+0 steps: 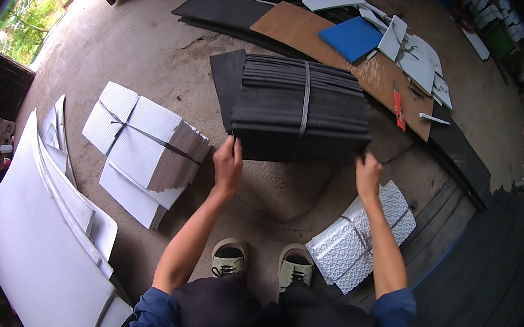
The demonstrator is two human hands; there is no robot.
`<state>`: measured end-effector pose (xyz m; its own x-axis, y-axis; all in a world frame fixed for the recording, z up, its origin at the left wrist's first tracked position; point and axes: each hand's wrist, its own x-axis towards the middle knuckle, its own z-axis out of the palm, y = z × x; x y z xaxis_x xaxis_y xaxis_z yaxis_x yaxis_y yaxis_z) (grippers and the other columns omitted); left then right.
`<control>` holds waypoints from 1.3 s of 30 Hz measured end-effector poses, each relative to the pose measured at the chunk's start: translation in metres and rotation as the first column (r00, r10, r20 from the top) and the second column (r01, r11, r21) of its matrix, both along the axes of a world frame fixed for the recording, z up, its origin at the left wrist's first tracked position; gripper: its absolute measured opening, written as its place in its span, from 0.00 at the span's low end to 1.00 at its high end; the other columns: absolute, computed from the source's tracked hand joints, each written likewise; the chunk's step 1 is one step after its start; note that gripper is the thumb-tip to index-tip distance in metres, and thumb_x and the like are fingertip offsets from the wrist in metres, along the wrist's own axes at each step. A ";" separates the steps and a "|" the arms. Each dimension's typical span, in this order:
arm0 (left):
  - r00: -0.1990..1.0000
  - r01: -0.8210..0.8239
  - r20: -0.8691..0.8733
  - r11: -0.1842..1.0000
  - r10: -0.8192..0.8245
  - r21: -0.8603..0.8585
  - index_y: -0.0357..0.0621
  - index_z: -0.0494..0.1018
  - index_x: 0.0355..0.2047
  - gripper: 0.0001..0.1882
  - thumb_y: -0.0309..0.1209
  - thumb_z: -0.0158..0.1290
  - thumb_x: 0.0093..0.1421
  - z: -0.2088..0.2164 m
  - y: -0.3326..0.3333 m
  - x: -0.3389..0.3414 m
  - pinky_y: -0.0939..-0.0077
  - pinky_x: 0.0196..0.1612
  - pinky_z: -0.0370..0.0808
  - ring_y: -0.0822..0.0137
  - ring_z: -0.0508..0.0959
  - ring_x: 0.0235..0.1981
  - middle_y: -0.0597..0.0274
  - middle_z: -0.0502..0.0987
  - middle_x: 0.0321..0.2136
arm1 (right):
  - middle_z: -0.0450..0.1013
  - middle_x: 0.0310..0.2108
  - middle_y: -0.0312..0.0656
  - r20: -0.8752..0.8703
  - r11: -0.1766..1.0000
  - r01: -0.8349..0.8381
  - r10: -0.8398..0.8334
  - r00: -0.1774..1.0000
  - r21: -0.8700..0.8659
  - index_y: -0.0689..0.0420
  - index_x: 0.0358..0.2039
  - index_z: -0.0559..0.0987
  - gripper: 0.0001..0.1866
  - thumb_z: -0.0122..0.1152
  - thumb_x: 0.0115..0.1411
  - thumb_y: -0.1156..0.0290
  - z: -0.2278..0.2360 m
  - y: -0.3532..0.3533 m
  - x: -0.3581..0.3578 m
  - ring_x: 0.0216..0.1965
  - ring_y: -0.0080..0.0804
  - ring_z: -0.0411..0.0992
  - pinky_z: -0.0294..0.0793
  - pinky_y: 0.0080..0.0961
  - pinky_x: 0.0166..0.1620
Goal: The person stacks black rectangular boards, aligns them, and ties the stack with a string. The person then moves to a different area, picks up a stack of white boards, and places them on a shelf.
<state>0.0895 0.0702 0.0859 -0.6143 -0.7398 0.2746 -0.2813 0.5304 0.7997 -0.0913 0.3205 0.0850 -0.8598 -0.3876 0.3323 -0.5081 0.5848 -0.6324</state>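
Observation:
A thick stack of black sheets lies on the floor in front of me, with a grey strap running over its middle. At its near left corner, my left hand is closed on the edge. My right hand has its fingers closed at the near right corner; their tips are partly hidden in the dark. One loose black sheet sticks out beneath the stack on the left. A thin dark strap trails over the floor beside my right hand.
Left stand a tied white bundle and large white sheets. A tied, patterned white bundle lies below my right forearm. Beyond the stack, a brown board carries a blue sheet, white offcuts and a red-handled cutter.

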 end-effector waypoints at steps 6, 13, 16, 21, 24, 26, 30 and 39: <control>0.991 -0.035 0.114 0.972 0.063 -0.234 0.35 0.64 0.20 0.16 0.34 0.40 0.59 0.128 -0.029 -0.047 0.55 0.27 0.64 0.44 0.71 0.24 0.43 0.69 0.18 | 0.69 0.18 0.49 0.000 0.999 0.042 -0.042 0.999 -0.031 0.61 0.18 0.70 0.15 0.48 0.57 0.65 0.133 -0.037 -0.025 0.22 0.47 0.69 0.66 0.35 0.27; 0.944 0.125 0.325 0.974 -0.057 -0.192 0.36 0.71 0.25 0.18 0.37 0.38 0.58 0.131 -0.017 -0.062 0.55 0.39 0.68 0.43 0.72 0.34 0.42 0.73 0.28 | 0.69 0.19 0.50 0.237 0.998 -0.052 0.041 0.971 0.037 0.62 0.20 0.72 0.16 0.43 0.58 0.65 0.129 -0.057 -0.018 0.27 0.48 0.69 0.66 0.36 0.32; 0.939 0.080 0.341 0.990 -0.036 -0.115 0.34 0.72 0.26 0.18 0.37 0.39 0.58 0.121 -0.028 -0.056 0.56 0.40 0.68 0.44 0.72 0.35 0.41 0.73 0.28 | 0.67 0.18 0.50 0.382 0.990 -0.068 0.109 0.918 -0.120 0.62 0.20 0.72 0.17 0.43 0.57 0.65 0.128 -0.061 -0.010 0.24 0.45 0.68 0.65 0.33 0.31; 0.938 0.065 0.347 0.990 -0.018 -0.125 0.34 0.71 0.25 0.18 0.37 0.39 0.56 0.123 -0.028 -0.059 0.56 0.39 0.69 0.43 0.72 0.34 0.41 0.73 0.27 | 0.64 0.14 0.41 0.611 0.973 -0.044 0.177 0.772 -0.226 0.62 0.23 0.71 0.15 0.40 0.60 0.68 0.131 -0.070 -0.008 0.20 0.29 0.65 0.64 0.25 0.27; 0.929 0.141 0.358 0.983 -0.089 -0.121 0.37 0.72 0.24 0.17 0.37 0.39 0.55 0.118 0.003 -0.069 0.53 0.37 0.70 0.42 0.73 0.30 0.39 0.73 0.24 | 0.64 0.16 0.36 0.736 0.901 -0.029 0.372 0.566 -0.433 0.61 0.26 0.71 0.13 0.38 0.61 0.70 0.121 -0.080 -0.005 0.22 0.23 0.64 0.64 0.20 0.27; 0.916 0.203 0.377 0.970 -0.139 -0.135 0.34 0.70 0.24 0.15 0.36 0.41 0.54 0.116 0.023 -0.069 0.56 0.34 0.71 0.43 0.74 0.29 0.40 0.73 0.23 | 0.67 0.22 0.36 0.745 0.843 -0.045 0.497 0.444 -0.536 0.62 0.27 0.72 0.12 0.40 0.61 0.71 0.120 -0.085 0.003 0.25 0.21 0.63 0.63 0.18 0.31; 0.878 0.245 0.449 0.962 -0.168 -0.119 0.34 0.70 0.26 0.16 0.39 0.49 0.52 0.122 0.032 -0.062 0.59 0.34 0.71 0.47 0.74 0.31 0.43 0.74 0.25 | 0.70 0.26 0.35 0.712 0.909 -0.265 0.416 0.566 -0.321 0.61 0.29 0.77 0.11 0.47 0.58 0.70 0.135 -0.083 0.016 0.28 0.18 0.63 0.62 0.16 0.36; 0.841 0.129 0.535 0.989 -0.073 -0.068 0.37 0.72 0.25 0.17 0.38 0.60 0.42 0.130 0.043 -0.066 0.62 0.34 0.72 0.52 0.75 0.33 0.49 0.75 0.27 | 0.74 0.23 0.41 0.548 0.876 -0.290 0.471 0.691 -0.386 0.64 0.27 0.78 0.04 0.55 0.49 0.80 0.150 -0.110 0.014 0.21 0.22 0.72 0.71 0.19 0.26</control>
